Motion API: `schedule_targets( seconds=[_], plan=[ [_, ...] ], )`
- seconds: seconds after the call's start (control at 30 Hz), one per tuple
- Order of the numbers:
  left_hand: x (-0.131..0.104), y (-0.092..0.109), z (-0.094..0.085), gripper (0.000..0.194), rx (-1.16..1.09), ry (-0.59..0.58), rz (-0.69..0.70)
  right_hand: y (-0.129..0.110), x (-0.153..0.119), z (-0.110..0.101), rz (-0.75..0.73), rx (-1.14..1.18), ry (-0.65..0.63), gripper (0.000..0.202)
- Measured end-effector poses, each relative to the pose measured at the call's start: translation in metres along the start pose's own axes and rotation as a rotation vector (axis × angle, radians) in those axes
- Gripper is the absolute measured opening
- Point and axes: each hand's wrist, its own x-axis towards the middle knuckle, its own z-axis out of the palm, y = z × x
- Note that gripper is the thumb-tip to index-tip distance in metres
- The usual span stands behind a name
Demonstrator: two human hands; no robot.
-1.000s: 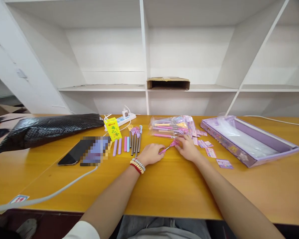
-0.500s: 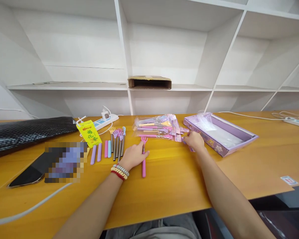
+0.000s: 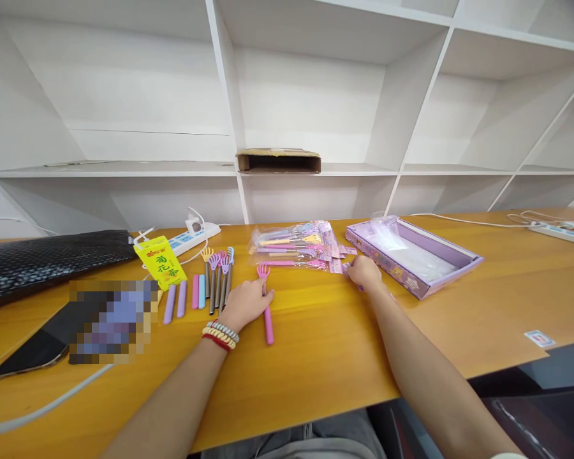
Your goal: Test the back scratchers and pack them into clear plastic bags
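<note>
My left hand (image 3: 246, 302) is closed round the metal shaft of a pink claw-headed stick (image 3: 268, 325), whose claw points to the shelf and whose handle points to me. To the right, my right hand (image 3: 365, 273) has its fingers together over small purple cards (image 3: 348, 268); what it grips is hidden. Between and beyond the hands lies a pile of bagged claw sticks (image 3: 291, 245). Left of my left hand are several unbagged claw sticks (image 3: 218, 280), then a pink handle (image 3: 195, 292), a blue handle (image 3: 201, 292) and two purple handles (image 3: 176, 301).
An open purple box (image 3: 411, 258) with clear plastic lies right of my right hand. At the left are a yellow packet (image 3: 161, 261), a power strip (image 3: 194, 238), a dark phone (image 3: 43, 341) and a black bag (image 3: 52, 261). White shelves hold a cardboard box (image 3: 278, 162).
The view has shifted, so most things appear slightly further left. The pink stick is tilted a little more under my left hand. My right hand stays by the cards.
</note>
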Motion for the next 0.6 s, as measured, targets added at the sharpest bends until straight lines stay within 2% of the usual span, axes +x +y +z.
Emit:
schedule_targets(
  seconds=[0.2,0.3,0.4,0.47,0.6],
  plan=[
    [0.001,0.001,-0.002,0.04,0.028,0.004,-0.012,-0.008,-0.009,-0.008,-0.028,0.06,0.155,0.029],
    [0.0,0.002,-0.004,0.046,0.069,0.0,-0.04,-0.009,-0.008,-0.022,-0.053,0.15,0.313,0.03],
    [-0.001,0.003,-0.006,0.048,0.103,-0.022,-0.048,0.003,0.006,-0.042,0.017,0.206,0.442,0.03],
    [-0.002,0.003,-0.007,0.048,0.099,-0.044,-0.039,0.016,0.022,-0.056,0.095,0.141,0.386,0.031],
    [-0.002,0.002,-0.006,0.047,0.075,-0.059,-0.016,0.049,0.048,-0.075,0.124,0.07,0.262,0.024]
  ],
)
